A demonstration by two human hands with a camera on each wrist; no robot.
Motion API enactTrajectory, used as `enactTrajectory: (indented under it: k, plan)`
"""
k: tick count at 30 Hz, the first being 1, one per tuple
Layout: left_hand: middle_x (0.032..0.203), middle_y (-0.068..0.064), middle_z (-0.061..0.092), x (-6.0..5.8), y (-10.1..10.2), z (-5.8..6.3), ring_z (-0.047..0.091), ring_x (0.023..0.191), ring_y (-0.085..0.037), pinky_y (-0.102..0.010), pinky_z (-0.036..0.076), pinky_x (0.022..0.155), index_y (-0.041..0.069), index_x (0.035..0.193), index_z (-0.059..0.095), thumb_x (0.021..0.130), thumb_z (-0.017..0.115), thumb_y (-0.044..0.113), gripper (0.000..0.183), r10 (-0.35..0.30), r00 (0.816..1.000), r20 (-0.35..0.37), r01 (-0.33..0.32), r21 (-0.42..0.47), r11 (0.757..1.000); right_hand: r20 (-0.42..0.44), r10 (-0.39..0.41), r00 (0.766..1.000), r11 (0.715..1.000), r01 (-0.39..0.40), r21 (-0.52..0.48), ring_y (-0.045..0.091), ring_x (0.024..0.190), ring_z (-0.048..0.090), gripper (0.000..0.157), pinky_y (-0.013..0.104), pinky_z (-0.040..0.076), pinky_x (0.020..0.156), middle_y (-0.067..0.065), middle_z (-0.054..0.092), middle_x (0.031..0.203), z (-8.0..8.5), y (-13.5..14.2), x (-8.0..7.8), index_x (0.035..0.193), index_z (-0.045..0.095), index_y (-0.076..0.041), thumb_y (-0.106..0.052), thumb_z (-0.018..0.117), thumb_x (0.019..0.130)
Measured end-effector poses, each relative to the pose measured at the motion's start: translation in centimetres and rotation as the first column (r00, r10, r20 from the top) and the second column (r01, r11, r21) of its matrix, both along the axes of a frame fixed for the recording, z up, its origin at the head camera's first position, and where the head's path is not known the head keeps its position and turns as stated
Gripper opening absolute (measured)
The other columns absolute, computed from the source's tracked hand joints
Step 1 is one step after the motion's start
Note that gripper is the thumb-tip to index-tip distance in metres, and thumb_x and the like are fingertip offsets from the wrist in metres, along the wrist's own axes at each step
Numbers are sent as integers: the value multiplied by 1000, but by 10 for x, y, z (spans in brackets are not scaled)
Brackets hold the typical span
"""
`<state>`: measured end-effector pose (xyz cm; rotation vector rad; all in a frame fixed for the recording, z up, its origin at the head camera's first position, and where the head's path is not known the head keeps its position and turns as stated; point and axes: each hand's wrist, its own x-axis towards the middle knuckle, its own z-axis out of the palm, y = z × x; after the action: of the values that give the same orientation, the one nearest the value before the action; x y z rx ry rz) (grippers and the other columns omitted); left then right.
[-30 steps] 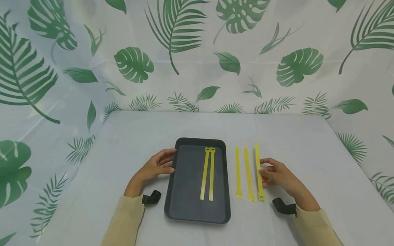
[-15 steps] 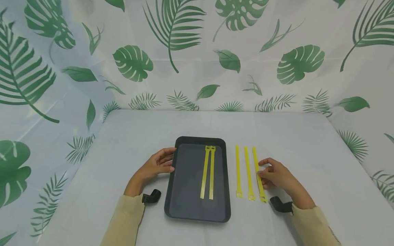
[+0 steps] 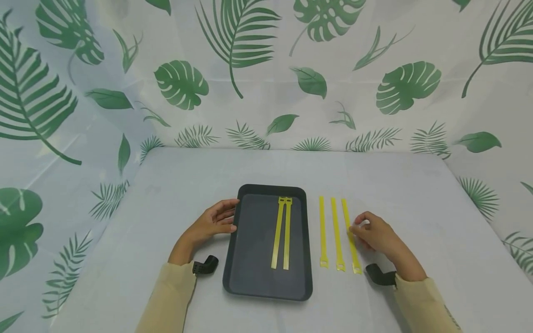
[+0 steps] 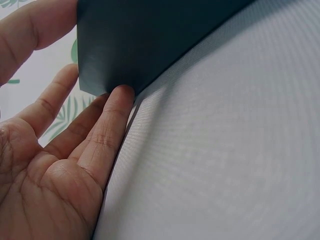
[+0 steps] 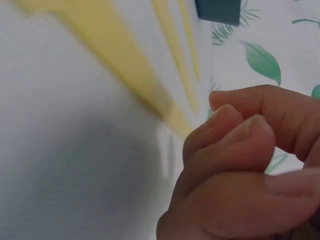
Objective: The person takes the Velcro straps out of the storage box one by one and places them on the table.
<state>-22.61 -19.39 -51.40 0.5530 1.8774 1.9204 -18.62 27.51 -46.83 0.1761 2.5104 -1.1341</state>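
Note:
A dark grey tray [image 3: 254, 240] holds two yellow cable straps [image 3: 287, 240] side by side, their slotted heads at the far end. My left hand [image 3: 208, 224] touches the tray's left side with extended fingers; in the left wrist view, its fingertips [image 4: 122, 95] meet the outer wall. To the tray's right, three more straps lie on the table with heads toward me: a left one [image 3: 322, 231], a middle one [image 3: 336, 231] and a right one [image 3: 346, 212]. My right hand [image 3: 376, 236] is just above the right strap, fingers loosely curled and holding nothing.
A white cloth [image 3: 187, 175] covers the table. Behind it and at the sides hangs a leaf-patterned curtain [image 3: 250, 111]. Black wrist cameras [image 3: 206, 265] stick out from both sleeves.
My right hand has set the right strap down beside the other two and let go of it; its fingers have drawn slightly away. The left hand and tray stay put.

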Motion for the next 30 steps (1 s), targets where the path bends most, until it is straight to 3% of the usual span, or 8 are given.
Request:
enactTrajectory:
  k: [8, 18, 30]
  plan:
    - [165, -34, 38, -1, -1, -2, 38, 153, -52, -29, 48, 118, -12, 161, 37, 93, 83, 5, 83, -7, 1000, -6, 7, 3, 1000, -116, 58, 991, 994, -68, -81, 15, 53, 43, 21, 26, 38, 49, 4, 58, 76, 7, -13, -4, 117, 62, 5, -13, 68, 107]
    - [167, -32, 36, -1, -1, -2, 37, 154, -51, -28, 48, 118, -10, 161, 37, 93, 83, 4, 84, -19, 1000, -9, 19, 10, 1000, -188, 108, 976, 975, -141, -171, 14, 56, 47, 22, 24, 42, 51, 6, 61, 80, 13, -35, -9, 119, 62, 9, -8, 66, 107]
    - [167, -33, 36, -1, -2, 1, 36, 154, -52, -29, 48, 118, -12, 161, 36, 93, 84, 3, 85, -13, 1000, -10, 13, 7, 1000, -214, 128, 968, 953, -179, -243, 15, 58, 50, 23, 25, 46, 50, 9, 64, 82, 15, -58, -16, 122, 63, 10, -7, 67, 107]
